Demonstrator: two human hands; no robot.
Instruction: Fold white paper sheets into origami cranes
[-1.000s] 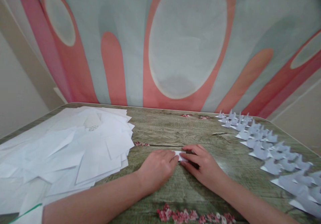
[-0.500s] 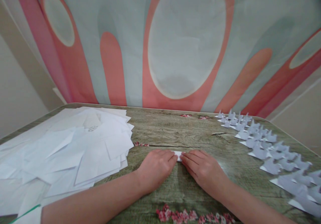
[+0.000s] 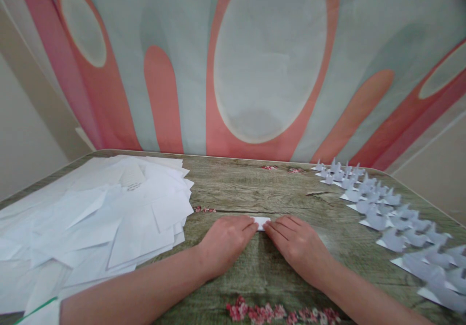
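Observation:
A small folded piece of white paper [image 3: 261,223] lies on the table between my two hands. My left hand [image 3: 227,242] has its fingers together, with the tips pressed on the paper's left end. At the other end, my right hand [image 3: 295,241] presses its closed fingertips on the paper. Only the middle of the paper shows; both ends are partly under the fingers.
A wide heap of loose white paper sheets [image 3: 145,233] covers the table's left side. Rows of folded paper birds [image 3: 376,216] stand along the right. The wood-patterned tabletop [image 3: 233,184] meets a patterned backdrop [image 3: 269,73] at its far edge.
The fingertips have moved slightly apart, the right ones to the right, and a little more of the white paper shows between them. The heap and the birds have not moved.

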